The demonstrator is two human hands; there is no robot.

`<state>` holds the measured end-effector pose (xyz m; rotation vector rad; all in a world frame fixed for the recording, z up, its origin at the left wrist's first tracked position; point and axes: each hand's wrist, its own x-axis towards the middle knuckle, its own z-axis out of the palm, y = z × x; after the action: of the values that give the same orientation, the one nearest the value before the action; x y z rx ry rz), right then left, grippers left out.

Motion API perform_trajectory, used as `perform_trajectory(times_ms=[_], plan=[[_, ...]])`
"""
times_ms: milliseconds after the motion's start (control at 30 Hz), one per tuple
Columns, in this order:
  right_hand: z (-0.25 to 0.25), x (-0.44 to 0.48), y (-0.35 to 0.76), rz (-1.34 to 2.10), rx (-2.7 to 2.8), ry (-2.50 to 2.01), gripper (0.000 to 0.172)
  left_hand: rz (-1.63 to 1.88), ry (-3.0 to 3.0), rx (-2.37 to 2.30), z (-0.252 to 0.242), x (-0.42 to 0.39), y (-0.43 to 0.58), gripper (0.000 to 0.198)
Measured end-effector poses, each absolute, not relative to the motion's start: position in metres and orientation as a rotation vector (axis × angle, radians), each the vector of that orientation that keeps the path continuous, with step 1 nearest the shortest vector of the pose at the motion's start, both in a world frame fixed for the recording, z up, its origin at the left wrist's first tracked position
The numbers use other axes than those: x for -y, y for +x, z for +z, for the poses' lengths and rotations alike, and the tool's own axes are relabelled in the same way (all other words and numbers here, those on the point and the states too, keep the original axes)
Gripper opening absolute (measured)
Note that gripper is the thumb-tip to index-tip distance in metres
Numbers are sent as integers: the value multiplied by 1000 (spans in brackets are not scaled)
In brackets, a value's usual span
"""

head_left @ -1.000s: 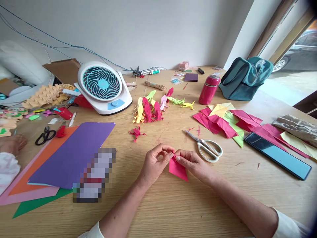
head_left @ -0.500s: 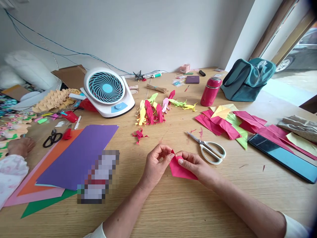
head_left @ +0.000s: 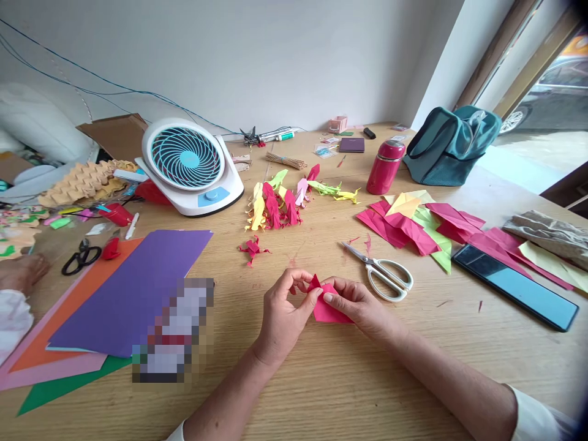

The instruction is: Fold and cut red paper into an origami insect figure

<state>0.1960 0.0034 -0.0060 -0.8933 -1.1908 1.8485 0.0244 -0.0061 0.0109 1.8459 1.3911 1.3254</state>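
Note:
Between my two hands is a small folded piece of red paper (head_left: 329, 311), held just above the wooden table. My left hand (head_left: 287, 312) pinches its upper left corner, where a pointed flap sticks up. With thumb and fingers, my right hand (head_left: 356, 303) grips its upper right side. White-handled scissors (head_left: 390, 278) lie beyond my right hand, blades pointing away to the left. A small red folded paper figure (head_left: 252, 247) rests past my left hand. Farther back is a cluster of folded paper figures (head_left: 272, 208) in red, yellow, green and pink.
Left are coloured paper sheets (head_left: 133, 288), a blurred-out object (head_left: 172, 331), black scissors (head_left: 81, 257) and another person's hand (head_left: 22, 272). A fan (head_left: 188, 165) stands behind them. Right are folded red papers (head_left: 395, 229), a phone (head_left: 514, 288), a red flask (head_left: 386, 168) and a teal bag (head_left: 452, 147).
The view has shifted slightly to the right. My fingers have moved on the red paper, and more of its pointed flap now shows above my left thumb.

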Motion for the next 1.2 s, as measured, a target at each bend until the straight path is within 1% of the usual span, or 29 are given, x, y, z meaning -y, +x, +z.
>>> perform_trajectory(times_ms=[333, 533, 1200], plan=[[-5, -4, 195, 1700, 1265, -931, 44, 1276, 1882, -1393, 9, 4, 23, 7], [3, -4, 194, 1624, 1340, -939, 43, 1304, 1898, -1402, 8, 5, 23, 9], [-2, -5, 195, 1538, 1471, -985, 45, 1404, 1973, -1340, 7, 7, 23, 19]])
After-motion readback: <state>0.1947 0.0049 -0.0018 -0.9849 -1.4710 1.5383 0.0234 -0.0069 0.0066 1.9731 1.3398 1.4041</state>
